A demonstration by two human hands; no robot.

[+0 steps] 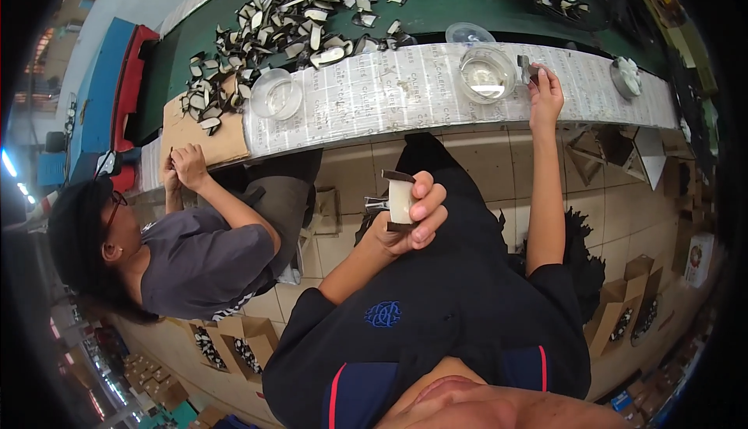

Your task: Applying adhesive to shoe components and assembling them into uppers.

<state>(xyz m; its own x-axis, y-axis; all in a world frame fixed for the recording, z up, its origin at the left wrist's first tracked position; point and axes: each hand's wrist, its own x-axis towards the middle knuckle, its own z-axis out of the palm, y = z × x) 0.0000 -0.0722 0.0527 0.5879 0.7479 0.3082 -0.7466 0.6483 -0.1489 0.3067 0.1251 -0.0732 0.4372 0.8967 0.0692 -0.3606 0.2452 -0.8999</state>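
- Two held pieces [401, 201]: one before the counter [374, 95], one over it
- Two clear dishes [258, 100] on it
- One cup [622, 87] toward its right end
- One cardboard sheet [187, 134] toward its left

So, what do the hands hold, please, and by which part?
Left hand: a white piece with dark ends, by its right side. Right hand: a dark piece, exact grip unclear.

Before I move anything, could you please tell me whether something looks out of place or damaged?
Nothing looks plainly damaged or spilled, including the black-and-white piece in the left hand. The only untidy spot is on the left, where the loose heap of pieces spreads past the green surface onto the cardboard.
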